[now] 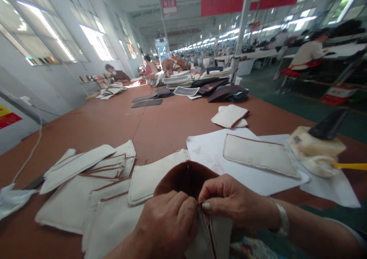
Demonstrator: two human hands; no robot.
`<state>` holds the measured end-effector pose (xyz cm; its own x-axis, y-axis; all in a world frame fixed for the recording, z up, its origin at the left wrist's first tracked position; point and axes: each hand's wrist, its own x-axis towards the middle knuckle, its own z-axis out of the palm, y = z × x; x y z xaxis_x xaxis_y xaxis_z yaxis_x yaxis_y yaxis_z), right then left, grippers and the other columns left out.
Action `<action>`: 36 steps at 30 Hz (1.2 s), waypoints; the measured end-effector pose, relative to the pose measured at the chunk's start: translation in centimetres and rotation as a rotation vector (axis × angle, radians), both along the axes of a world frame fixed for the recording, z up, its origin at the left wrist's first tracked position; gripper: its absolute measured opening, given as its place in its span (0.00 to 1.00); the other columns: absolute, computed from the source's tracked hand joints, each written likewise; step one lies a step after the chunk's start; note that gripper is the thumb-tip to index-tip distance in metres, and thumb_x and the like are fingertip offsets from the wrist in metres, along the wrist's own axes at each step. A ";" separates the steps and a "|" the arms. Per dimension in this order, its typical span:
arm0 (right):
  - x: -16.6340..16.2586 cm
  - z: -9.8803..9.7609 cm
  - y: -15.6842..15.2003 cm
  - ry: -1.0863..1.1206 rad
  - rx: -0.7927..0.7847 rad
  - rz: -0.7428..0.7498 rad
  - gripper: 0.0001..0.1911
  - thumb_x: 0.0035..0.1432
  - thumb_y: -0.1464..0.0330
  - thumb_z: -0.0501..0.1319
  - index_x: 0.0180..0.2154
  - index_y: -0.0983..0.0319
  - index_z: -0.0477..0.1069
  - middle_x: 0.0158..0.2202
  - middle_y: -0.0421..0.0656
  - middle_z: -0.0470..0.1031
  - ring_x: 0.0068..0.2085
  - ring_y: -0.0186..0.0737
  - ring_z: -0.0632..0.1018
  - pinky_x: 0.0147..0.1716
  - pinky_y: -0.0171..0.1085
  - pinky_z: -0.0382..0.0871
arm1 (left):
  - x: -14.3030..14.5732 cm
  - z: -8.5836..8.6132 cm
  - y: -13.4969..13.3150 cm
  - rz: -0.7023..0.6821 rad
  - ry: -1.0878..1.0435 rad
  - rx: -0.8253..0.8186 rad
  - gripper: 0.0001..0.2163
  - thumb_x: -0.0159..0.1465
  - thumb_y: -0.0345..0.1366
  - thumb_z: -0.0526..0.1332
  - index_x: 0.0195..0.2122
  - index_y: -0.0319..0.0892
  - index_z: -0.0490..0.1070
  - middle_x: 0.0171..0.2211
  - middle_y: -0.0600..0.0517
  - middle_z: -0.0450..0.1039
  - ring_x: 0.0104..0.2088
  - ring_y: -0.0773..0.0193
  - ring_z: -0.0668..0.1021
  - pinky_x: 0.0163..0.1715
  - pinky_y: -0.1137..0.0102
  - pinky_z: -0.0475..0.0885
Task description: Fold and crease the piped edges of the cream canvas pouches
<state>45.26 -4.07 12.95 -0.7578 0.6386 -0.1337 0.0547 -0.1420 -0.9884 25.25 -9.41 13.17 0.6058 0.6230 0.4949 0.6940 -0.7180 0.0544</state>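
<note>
My left hand [169, 222] and my right hand [232, 201] pinch the same brown leather piece with a pale lining [183, 176] near the table's front edge. Their fingertips meet on its edge, and its brown side curves up behind them. Several cream pieces with brown edging [86, 175] lie spread to the left of my hands. One more cream piece [258, 157] rests flat on white paper [206, 148] to the right.
A glue-caked pot with a dark brush handle [315, 146] stands at the right edge. Two stacked cream pieces [229, 115] lie further back. Dark leather stacks [226, 92] fill the long brown table's [114, 117] middle. Other people work at its far end and at right.
</note>
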 end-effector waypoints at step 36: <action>0.0 -1.3 -0.6 -0.006 -0.160 -0.100 0.11 0.50 0.67 0.65 0.33 0.70 0.75 0.26 0.41 0.72 0.26 0.29 0.66 0.25 0.29 0.57 | 0.4 -0.4 -0.3 0.058 -0.035 -0.009 0.09 0.64 0.25 0.55 0.30 0.40 0.72 0.23 0.51 0.73 0.23 0.63 0.75 0.24 0.71 0.70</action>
